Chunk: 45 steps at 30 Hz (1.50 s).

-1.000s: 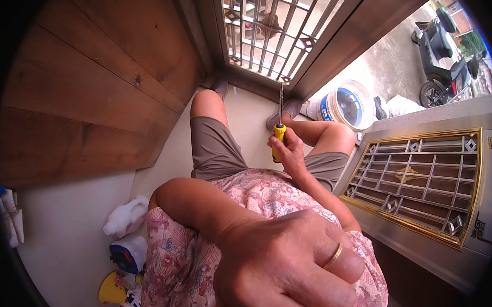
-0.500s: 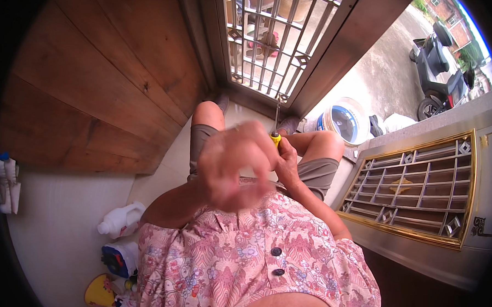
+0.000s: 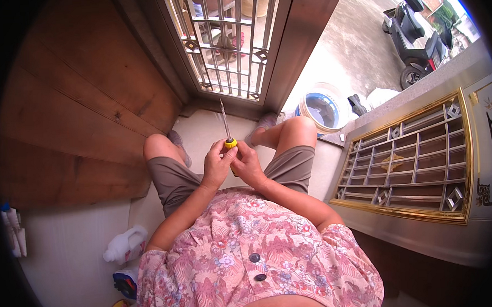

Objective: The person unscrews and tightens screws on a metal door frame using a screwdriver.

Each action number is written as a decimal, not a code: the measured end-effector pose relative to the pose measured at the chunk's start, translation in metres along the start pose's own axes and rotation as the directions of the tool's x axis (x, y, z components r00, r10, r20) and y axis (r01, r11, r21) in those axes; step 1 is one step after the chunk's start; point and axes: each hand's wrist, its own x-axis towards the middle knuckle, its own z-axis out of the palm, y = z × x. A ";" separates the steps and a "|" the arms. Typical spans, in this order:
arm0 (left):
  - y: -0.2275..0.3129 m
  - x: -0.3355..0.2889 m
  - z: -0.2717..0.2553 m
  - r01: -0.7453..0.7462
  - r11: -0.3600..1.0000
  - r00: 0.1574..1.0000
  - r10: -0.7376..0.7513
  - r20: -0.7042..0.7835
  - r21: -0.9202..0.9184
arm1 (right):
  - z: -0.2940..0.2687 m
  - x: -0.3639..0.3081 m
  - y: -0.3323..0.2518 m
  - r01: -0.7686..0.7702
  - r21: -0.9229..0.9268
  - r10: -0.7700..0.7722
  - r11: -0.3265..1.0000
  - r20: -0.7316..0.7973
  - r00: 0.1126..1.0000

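Observation:
A screwdriver [image 3: 231, 144] with a yellow and black handle stands between my two hands, its thin metal shaft pointing away from me toward the metal door. My left hand [image 3: 218, 164] pinches the handle near its yellow collar, thumb and fingers closed. From the other side, my right hand [image 3: 248, 164] wraps the same handle, and its lower end shows dark below the fingers. Both hands meet above my lap, between my spread knees. The shaft's tip is in the air, apart from the door's lower frame.
A metal grille door [image 3: 230, 50] rises ahead, beside a brown wooden panel [image 3: 79, 111] on the left. At the right are a bucket [image 3: 327, 110] and a door leaf with a gold-edged grille [image 3: 400, 163]. A white jug [image 3: 126, 245] stands lower left; a scooter [image 3: 416, 36] is outside.
My left hand, blurred and raised close to the camera before, has come down to the screwdriver handle beside my right hand. The whole view has shifted, with the door now further left.

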 end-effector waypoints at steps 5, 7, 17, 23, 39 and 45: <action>-0.021 0.011 -0.007 0.144 0.973 0.985 -0.157 -0.066 -0.179 | 0.017 0.015 0.010 -0.064 0.004 0.064 0.998 0.018 0.998; -0.026 0.016 -0.014 0.189 0.920 0.971 -0.227 -0.072 -0.345 | 0.020 0.024 0.009 -0.085 -0.044 0.088 0.995 0.072 0.993; -0.097 0.071 -0.070 0.253 0.885 0.937 -0.325 -0.130 -0.391 | 0.001 0.104 0.035 0.269 -0.627 0.215 0.731 0.586 0.781; -0.213 0.124 -0.107 0.346 0.849 0.885 -0.437 -0.162 -0.399 | 0.023 0.185 0.043 0.405 -0.665 0.227 0.628 0.654 0.722; -0.401 0.245 -0.130 0.653 0.754 0.743 -0.618 -0.258 0.072 | 0.008 0.223 0.090 0.209 -0.718 0.441 0.664 0.601 0.667; -0.417 0.257 -0.140 0.589 0.769 0.801 -0.515 -0.306 0.248 | 0.009 0.227 0.092 0.101 -0.740 0.524 0.665 0.558 0.644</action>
